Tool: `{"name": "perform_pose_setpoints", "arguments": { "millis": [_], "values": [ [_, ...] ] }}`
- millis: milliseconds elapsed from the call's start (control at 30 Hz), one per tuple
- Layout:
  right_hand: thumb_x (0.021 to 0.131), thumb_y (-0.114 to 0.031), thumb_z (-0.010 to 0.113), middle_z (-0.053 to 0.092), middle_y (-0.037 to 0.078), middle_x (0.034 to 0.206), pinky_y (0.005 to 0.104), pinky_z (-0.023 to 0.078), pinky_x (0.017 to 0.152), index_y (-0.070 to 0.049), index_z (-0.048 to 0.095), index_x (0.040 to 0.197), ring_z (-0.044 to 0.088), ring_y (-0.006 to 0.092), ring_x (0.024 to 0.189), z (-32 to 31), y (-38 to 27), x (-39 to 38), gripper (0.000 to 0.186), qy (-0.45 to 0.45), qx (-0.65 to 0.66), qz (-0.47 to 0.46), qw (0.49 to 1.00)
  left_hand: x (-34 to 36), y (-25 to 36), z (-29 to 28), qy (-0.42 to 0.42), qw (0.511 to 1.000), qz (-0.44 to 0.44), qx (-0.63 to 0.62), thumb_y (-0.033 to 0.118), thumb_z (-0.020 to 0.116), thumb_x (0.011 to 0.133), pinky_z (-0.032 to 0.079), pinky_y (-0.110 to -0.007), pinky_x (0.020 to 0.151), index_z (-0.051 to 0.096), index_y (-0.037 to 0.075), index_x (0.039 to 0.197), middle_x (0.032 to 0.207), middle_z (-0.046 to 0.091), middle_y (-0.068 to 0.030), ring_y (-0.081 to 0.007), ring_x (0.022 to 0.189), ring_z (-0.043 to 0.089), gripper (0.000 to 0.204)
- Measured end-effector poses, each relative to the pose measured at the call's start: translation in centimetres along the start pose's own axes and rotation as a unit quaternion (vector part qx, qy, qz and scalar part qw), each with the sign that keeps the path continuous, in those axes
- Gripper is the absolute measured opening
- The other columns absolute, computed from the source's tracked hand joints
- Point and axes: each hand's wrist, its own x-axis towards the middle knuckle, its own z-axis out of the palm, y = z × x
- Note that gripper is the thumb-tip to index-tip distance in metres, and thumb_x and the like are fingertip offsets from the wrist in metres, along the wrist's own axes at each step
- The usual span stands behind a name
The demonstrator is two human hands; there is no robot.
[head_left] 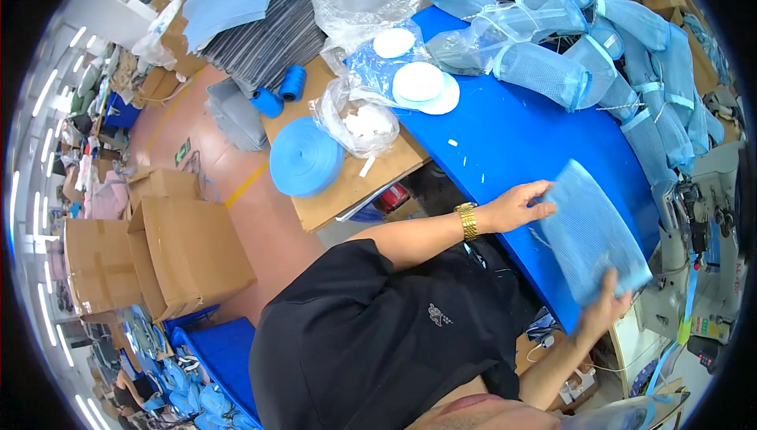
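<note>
Holding a light-blue mesh piece [591,229] spread between both hands, over the near right part of a blue tabletop [505,142]. Pinching its left edge between thumb and fingers of the left hand [516,207], just beyond a gold wristwatch [467,222]. Gripping its lower end with the right hand [605,304], laying one digit across the mesh; blurring too much there for telling how firmly. Judging by this hold, probably handling and lining up the piece by hand. Calling next, it seems, for squaring its edges evenly without creasing the mesh or losing either grip.

Working beside what looks like a sewing machine [698,217], just off to the right. Facing a heap of light-blue mesh tubes [544,75] at the tabletop's far side. Sharing the work surfaces, farther left, with white round pieces [418,83], a clear bag of white items [367,126], a roll of blue strip [306,158] and two blue thread cones [292,83]. Standing well apart, on the floor, cardboard boxes [197,244].
</note>
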Motion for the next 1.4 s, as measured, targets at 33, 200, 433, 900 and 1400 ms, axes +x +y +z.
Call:
{"name": "perform_pose_setpoints", "arguments": {
  "millis": [33, 200, 433, 900, 1400],
  "values": [
    [0.088, -0.013, 0.065, 0.063, 0.009, 0.102, 0.0284, 0.046, 0.08, 0.003, 0.059, 0.11, 0.058, 0.0143, 0.087, 2.0, 0.8, 0.2, 0.028, -0.021, 0.03, 0.004, 0.999, -0.1, 0.8, -0.1, 0.014, 0.999, 0.017, 0.047, 0.033, 0.066, 0.088, 0.046, -0.033, 0.09, 0.052, 0.0, 0.125, 0.116, 0.062, -0.0125, -0.018, 0.107, 0.057, 0.051],
    [0.091, -0.007, 0.061, 0.055, 0.014, 0.123, 0.0304, 0.04, 0.097, 0.004, 0.049, 0.128, 0.053, 0.0196, 0.112, 5.2, -0.4, 2.6, 0.041, -0.077, -0.123, -0.089, 0.985, -0.2, 1.1, -2.2, 0.176, 0.961, 0.029, 0.213, 0.021, 0.067, 0.084, 0.051, -0.035, 0.066, 0.062, 0.0, 0.094, 0.084, 0.068, -0.0153, -0.022, 0.076, 0.067, 0.025],
    [0.088, -0.008, 0.054, 0.062, 0.013, 0.096, 0.0309, 0.047, 0.07, 0.001, 0.058, 0.111, 0.059, 0.0176, 0.085, 4.2, -15.5, -1.4, 0.024, -0.245, 0.067, -0.387, 0.886, -0.7, 0.1, -2.5, 0.089, 0.843, 0.063, 0.527, 0.03, 0.067, 0.082, 0.041, -0.042, 0.067, 0.059, 0.004, 0.085, 0.073, 0.058, -0.0125, -0.0294, 0.072, 0.055, 0.027],
    [0.092, -0.03, 0.049, 0.054, -0.007, 0.099, 0.0325, 0.044, 0.058, -0.022, 0.061, 0.116, 0.052, 0.0138, 0.069, 8.2, -18.4, -1.9, 0.028, -0.435, 0.469, -0.337, 0.691, -0.8, -0.2, -2.8, 0.086, 0.837, 0.062, 0.537, 0.029, 0.067, 0.081, 0.041, -0.041, 0.066, 0.057, 0.004, 0.081, 0.072, 0.057, -0.0118, -0.0295, 0.071, 0.055, 0.028],
    [0.088, -0.021, 0.058, 0.054, 0.0, 0.073, 0.0299, 0.045, 0.056, -0.019, 0.054, 0.114, 0.052, 0.0137, 0.061, 9.2, -18.4, -2.5, 0.027, -0.373, 0.513, -0.389, 0.668, -0.7, -0.4, -2.8, 0.092, 0.835, 0.071, 0.538, 0.029, 0.066, 0.081, 0.04, -0.041, 0.064, 0.057, 0.004, 0.079, 0.071, 0.058, -0.0112, -0.0288, 0.07, 0.054, 0.027]
  ]
}}
